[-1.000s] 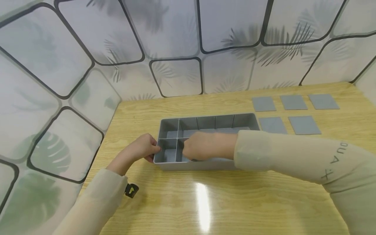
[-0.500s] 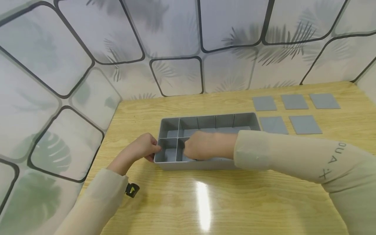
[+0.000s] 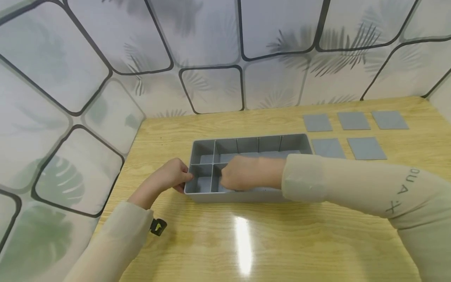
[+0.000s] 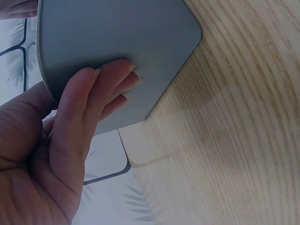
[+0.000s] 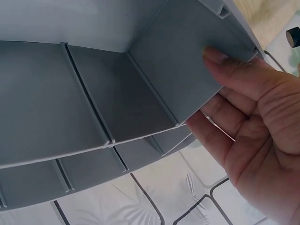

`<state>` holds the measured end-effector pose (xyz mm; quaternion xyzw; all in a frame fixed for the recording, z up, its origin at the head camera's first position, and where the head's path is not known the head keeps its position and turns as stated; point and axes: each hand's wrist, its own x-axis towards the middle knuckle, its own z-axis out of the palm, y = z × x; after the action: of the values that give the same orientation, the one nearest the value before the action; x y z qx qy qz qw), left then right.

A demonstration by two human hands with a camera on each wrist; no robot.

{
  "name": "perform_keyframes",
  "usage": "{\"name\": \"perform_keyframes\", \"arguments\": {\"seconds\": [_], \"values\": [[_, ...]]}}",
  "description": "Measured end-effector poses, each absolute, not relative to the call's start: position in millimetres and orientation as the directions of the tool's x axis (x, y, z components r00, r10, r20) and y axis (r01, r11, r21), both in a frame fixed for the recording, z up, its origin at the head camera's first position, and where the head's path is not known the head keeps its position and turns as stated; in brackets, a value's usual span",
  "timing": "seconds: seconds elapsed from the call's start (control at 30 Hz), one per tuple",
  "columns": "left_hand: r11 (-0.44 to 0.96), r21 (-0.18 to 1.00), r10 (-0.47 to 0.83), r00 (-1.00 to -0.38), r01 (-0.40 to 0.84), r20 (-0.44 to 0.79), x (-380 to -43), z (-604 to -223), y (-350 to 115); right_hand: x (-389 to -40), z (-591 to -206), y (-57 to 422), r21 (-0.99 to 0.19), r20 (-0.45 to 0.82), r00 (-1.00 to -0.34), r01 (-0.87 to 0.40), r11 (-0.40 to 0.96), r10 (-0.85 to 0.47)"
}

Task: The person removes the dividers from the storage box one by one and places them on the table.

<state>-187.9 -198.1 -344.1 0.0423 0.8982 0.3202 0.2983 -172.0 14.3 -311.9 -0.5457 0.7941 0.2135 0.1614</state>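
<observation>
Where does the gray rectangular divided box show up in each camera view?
Head: the gray rectangular divided box lies near the centre, slightly low.
Left wrist: its outer side sits upper left of centre.
Right wrist: its inner panels spread from the left edge toward the upper right.
Shared landmark: the pale, dark-lined, leaf-printed wall: top, lower left, bottom respectively.

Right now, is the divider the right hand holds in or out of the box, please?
In: the right wrist view shows the divider standing inside the box, pinched by the right hand. Whether fully seated, I cannot tell.
</observation>
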Motion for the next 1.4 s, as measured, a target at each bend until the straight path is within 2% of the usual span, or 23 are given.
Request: {"name": "perform_keyframes", "arguments": {"seconds": [0.37,0.73,0.97,1.17,1.27,1.4], "values": [[0.807,0.58,0.259,-0.82,-0.106,-0.51,-188,-341,-197,-172,-310,14,0.176,-0.503,-0.345,-0.939,0.297,-0.792],[0.807,0.584,0.266,-0.831,-0.086,-0.489,-187,-343,-198,-172,-313,17,0.215,-0.45,-0.338,-0.939,0.267,-0.827],[0.867,0.485,0.328,-0.868,0.119,-0.373,-187,-329,-203,-170,-316,20,0.239,-0.42,-0.319,-0.942,0.235,-0.849],[0.842,0.488,0.382,-0.893,0.23,-0.238,-198,-311,-204,-170,-318,20,0.25,-0.425,-0.327,-0.938,0.238,-0.844],[0.819,0.439,0.475,-0.866,0.37,-0.157,-201,-308,-197,-170,-318,20,0.246,-0.424,-0.327,-0.939,0.24,-0.845],[0.768,0.352,0.603,-0.789,0.535,-0.115,-202,-311,-184,-170,-319,19,0.231,-0.418,-0.33,-0.94,0.253,-0.846]]}}
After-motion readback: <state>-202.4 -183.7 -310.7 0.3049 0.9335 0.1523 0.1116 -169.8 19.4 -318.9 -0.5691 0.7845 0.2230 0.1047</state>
